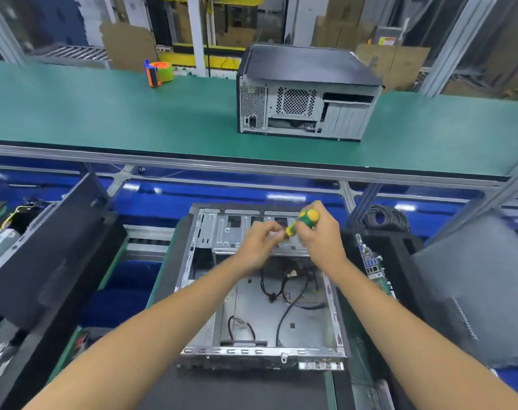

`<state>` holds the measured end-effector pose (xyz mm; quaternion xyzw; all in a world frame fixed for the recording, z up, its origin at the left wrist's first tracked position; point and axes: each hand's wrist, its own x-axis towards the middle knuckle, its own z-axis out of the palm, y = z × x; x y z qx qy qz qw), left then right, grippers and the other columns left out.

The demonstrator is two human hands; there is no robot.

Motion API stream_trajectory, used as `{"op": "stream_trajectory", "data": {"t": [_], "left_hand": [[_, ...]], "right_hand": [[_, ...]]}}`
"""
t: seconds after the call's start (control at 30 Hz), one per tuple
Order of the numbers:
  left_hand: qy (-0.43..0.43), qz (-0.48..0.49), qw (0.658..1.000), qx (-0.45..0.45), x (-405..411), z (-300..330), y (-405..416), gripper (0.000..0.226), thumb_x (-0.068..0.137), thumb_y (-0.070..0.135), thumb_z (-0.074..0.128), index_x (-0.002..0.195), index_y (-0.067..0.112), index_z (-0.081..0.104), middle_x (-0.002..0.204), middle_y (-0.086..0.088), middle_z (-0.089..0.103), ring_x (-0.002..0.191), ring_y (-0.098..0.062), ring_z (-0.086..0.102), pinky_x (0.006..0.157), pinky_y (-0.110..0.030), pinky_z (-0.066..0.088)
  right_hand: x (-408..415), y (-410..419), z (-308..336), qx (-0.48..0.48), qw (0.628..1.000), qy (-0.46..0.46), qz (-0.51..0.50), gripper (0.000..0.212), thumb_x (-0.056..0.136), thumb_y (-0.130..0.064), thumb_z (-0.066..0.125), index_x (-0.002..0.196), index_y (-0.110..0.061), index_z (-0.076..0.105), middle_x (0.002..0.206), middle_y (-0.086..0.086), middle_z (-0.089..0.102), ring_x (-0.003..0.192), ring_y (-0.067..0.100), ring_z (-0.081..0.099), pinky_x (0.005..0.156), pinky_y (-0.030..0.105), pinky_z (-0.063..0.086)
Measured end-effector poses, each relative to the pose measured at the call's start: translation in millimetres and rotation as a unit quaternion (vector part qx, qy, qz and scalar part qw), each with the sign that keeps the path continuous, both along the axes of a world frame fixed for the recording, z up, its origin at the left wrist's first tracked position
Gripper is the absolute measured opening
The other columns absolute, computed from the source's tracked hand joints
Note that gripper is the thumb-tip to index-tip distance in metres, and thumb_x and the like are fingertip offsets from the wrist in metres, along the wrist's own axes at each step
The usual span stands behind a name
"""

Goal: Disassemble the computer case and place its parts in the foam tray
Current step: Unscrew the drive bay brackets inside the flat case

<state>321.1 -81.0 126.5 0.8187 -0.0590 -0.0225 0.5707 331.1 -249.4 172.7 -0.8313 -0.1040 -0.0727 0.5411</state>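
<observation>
Both hands up at the far end of the open case, screwdriver in play.

We had the open case (260, 294) lying flat right in front of us, open side up, its long axis running straight away from us, loose black cables (284, 294) in the bottom. Our right hand (321, 235) was wrapped around the green and yellow screwdriver (303, 221), handle tilted up and to the right, tip end angling down-left toward the metal bracket (222, 229) at the far end. Our left hand (256, 247) had its fingers curled in a pinch just beside the tip; we couldn't tell what they held. A second case (306, 93) sat on the green bench (104, 113) beyond, a circuit board (373, 266) standing to our right.
</observation>
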Motion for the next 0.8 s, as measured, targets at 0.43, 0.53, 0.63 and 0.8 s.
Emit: {"op": "stream_trajectory", "data": {"t": [0.43, 0.53, 0.63, 0.8], "left_hand": [[-0.067, -0.041, 0.971, 0.225, 96, -16, 4, 0.011, 0.102, 0.029, 0.06, 0.106, 0.021, 0.067, 0.083, 0.02, 0.065, 0.08, 0.004, 0.058, 0.07, -0.027, 0.038], [-0.077, -0.057, 0.975, 0.201, 98, -17, -13, 0.009, 0.105, 0.03, 0.056, 0.1, 0.024, 0.063, 0.085, 0.019, 0.065, 0.079, 0.002, 0.057, 0.071, -0.027, 0.042], [-0.093, -0.096, 0.973, 0.189, 100, -18, -35, 0.008, 0.105, 0.032, 0.054, 0.1, 0.027, 0.057, 0.086, 0.021, 0.065, 0.08, 0.005, 0.059, 0.072, -0.021, 0.046], [-0.125, -0.068, 0.959, 0.244, 99, -32, -54, 0.018, 0.105, 0.04, 0.051, 0.104, 0.024, 0.059, 0.091, 0.006, 0.063, 0.088, -0.01, 0.051, 0.073, -0.04, 0.047]], "right_hand": [[130, 10, 31, -0.128, 0.988, 0.079, 0.039, 0.023, 0.087, -0.026, 0.066, 0.089, -0.006, 0.055, 0.079, 0.019, 0.07, 0.069, 0.038, 0.069, 0.061, 0.047, 0.057], [140, 4, 34, -0.144, 0.988, 0.053, 0.034, 0.024, 0.084, -0.03, 0.065, 0.079, -0.011, 0.052, 0.068, 0.011, 0.063, 0.058, 0.031, 0.062, 0.052, 0.045, 0.053], [147, -9, 31, -0.153, 0.988, 0.034, 0.018, 0.026, 0.085, -0.03, 0.064, 0.072, -0.019, 0.044, 0.062, -0.002, 0.05, 0.055, 0.017, 0.045, 0.053, 0.036, 0.04], [148, -27, 21, -0.149, 0.987, 0.053, 0.029, 0.024, 0.086, -0.026, 0.063, 0.074, -0.019, 0.044, 0.064, -0.002, 0.05, 0.058, 0.017, 0.043, 0.057, 0.035, 0.038]]}}
